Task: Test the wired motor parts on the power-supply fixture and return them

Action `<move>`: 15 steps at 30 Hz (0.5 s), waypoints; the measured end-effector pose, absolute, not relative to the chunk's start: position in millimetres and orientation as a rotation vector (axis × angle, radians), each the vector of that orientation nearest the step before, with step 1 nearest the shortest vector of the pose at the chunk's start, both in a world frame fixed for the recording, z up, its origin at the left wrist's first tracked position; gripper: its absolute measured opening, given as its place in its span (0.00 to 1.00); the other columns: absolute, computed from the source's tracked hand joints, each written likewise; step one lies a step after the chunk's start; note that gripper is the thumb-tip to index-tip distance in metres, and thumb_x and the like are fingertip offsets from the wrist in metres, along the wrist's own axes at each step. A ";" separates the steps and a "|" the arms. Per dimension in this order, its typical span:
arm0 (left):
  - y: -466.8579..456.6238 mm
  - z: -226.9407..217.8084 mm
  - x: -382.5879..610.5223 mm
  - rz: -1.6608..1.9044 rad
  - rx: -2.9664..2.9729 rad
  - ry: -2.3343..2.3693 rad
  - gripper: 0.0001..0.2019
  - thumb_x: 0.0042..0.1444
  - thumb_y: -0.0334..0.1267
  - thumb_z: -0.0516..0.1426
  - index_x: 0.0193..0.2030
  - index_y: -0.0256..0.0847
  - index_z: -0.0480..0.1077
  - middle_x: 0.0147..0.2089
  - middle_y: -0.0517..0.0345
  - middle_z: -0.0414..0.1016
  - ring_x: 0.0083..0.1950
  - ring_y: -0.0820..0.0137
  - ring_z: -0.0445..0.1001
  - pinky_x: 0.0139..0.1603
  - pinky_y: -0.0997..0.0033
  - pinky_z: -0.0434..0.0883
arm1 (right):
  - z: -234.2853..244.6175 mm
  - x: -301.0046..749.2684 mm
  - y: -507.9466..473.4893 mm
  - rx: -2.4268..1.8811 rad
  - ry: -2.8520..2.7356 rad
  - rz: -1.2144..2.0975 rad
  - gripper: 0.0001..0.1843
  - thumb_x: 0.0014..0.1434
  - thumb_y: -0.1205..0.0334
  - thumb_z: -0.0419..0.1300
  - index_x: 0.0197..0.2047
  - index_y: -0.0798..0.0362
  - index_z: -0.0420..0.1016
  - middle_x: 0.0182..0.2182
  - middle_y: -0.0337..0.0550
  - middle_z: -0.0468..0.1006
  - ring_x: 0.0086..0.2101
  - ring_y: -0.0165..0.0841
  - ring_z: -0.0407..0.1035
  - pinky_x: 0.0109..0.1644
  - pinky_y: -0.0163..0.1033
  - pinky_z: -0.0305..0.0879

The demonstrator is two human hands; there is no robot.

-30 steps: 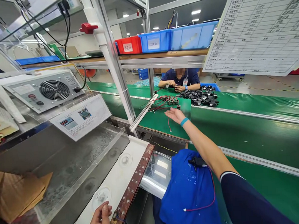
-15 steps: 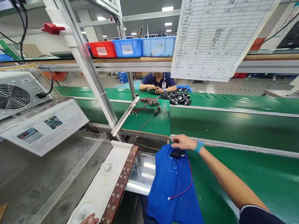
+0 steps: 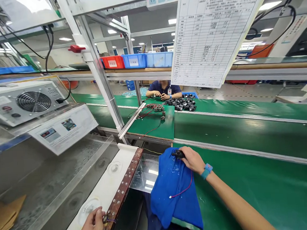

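A blue cloth [image 3: 169, 185], spotted with water drops, lies over the near edge of the green bench. On its upper end is a small black part [image 3: 178, 154], shaped like a mini pump. My right hand [image 3: 193, 159] wears a teal wristband and has its fingers closed round this part. Its red lead [image 3: 183, 191] trails down the cloth to a white plug. At lower left, my left hand [image 3: 93, 224] pinches by a small metal piece with wires, at the near end of a brown strip [image 3: 124, 179] of metal studs. What its fingers hold is partly hidden.
A clear-walled tank [image 3: 70, 189] lies left, below a grey fan unit [image 3: 33, 101]. Coils with red wires [image 3: 158, 109] sit on a green board. Across the bench, a co-worker [image 3: 162, 91] handles something beside piled black parts [image 3: 183, 103]. A paper form [image 3: 208, 41] hangs overhead.
My right hand has come down from above the black part and closed on it. The view has shifted; my left hand stays at the strip's near end.
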State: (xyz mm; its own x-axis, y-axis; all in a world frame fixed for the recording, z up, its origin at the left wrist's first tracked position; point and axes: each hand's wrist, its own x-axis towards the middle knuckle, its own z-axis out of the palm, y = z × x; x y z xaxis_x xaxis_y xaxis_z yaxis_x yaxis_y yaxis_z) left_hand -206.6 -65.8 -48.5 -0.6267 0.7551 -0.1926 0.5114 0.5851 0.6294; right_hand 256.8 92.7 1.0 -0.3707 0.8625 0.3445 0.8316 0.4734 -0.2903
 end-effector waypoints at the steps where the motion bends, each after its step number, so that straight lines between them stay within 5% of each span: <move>1: -66.1 -48.1 -205.8 0.752 1.021 2.370 0.15 0.57 0.51 0.50 0.41 0.48 0.72 0.40 0.56 0.83 0.43 0.55 0.79 0.42 0.64 0.69 | 1.9 255.7 87.1 -1.335 -2.286 0.024 0.21 0.57 0.71 0.55 0.54 0.52 0.70 0.49 0.51 0.74 0.47 0.43 0.67 0.51 0.48 0.66; 9: -64.1 -53.7 -209.4 0.716 1.080 2.362 0.17 0.58 0.53 0.49 0.42 0.47 0.74 0.36 0.52 0.83 0.38 0.53 0.78 0.35 0.65 0.68 | 2.4 247.0 59.3 -1.321 -2.060 -0.013 0.22 0.58 0.68 0.52 0.55 0.49 0.70 0.50 0.49 0.75 0.52 0.44 0.68 0.56 0.53 0.67; 12: -61.4 -53.9 -208.2 0.684 1.084 2.351 0.16 0.60 0.51 0.49 0.42 0.47 0.73 0.36 0.51 0.82 0.39 0.54 0.78 0.35 0.66 0.67 | 2.4 243.5 57.6 -1.526 -1.853 0.201 0.19 0.57 0.54 0.57 0.52 0.48 0.71 0.47 0.48 0.78 0.48 0.46 0.72 0.53 0.52 0.70; 15: -62.5 -49.3 -200.2 0.703 1.052 2.354 0.16 0.62 0.48 0.48 0.42 0.46 0.73 0.37 0.52 0.82 0.40 0.56 0.78 0.35 0.68 0.65 | 0.8 245.0 50.2 -1.768 -1.526 0.470 0.27 0.51 0.39 0.60 0.47 0.49 0.73 0.40 0.49 0.81 0.40 0.47 0.75 0.45 0.51 0.74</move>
